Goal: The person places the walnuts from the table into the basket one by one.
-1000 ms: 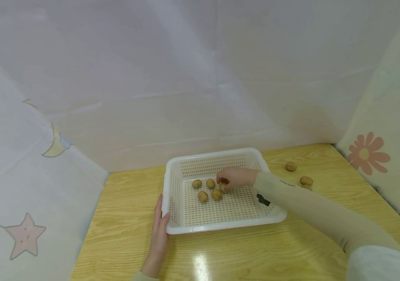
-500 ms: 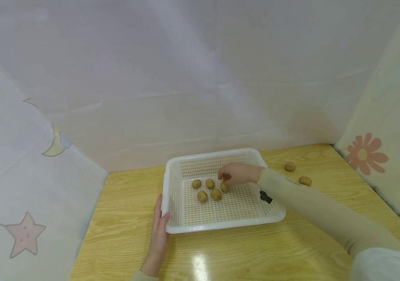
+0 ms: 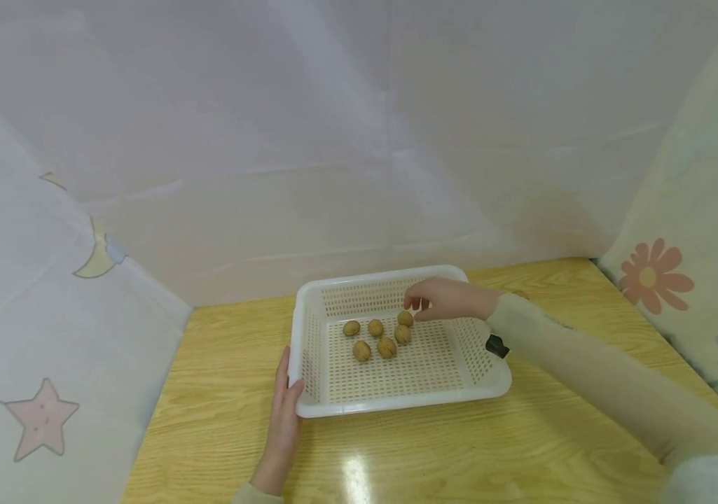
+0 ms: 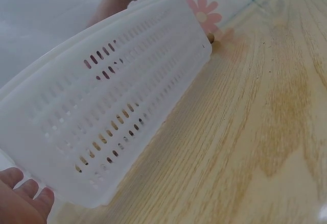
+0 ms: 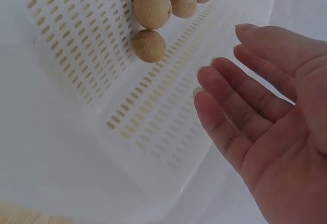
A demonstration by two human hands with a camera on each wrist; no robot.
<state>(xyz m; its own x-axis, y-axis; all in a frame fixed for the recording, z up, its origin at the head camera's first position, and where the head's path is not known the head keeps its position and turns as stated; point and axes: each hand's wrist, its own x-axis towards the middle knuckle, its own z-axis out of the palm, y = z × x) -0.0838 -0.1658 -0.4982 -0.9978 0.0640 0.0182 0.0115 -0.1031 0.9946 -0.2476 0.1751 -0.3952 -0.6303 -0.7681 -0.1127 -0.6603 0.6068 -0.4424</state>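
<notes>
Several brown walnuts (image 3: 387, 348) lie grouped on the floor of a white perforated plastic basket (image 3: 396, 402), toward its left and middle. My left hand (image 3: 283, 427) holds the basket's front left corner, thumb at the rim and fingers along the outer left wall. Three of its fingertips (image 4: 43, 198) show against the basket in the left wrist view. Over the basket's right rear part hovers my right hand (image 3: 443, 297), fingers loosely curved with nothing in them. In the right wrist view its fingertips (image 5: 209, 76) are apart from the nearest walnut (image 5: 149, 45).
The basket stands on a wooden table (image 3: 220, 392) with a pale cloth wall (image 3: 333, 231) behind it. Right of the basket, another walnut (image 3: 520, 294) peeks from behind the right sleeve (image 3: 592, 371). A black strap (image 3: 496, 346) hangs at the right wrist.
My right hand has let go of the walnuts and moved right and slightly back, leaving one more walnut visible in the basket. The left hand stays at its corner.
</notes>
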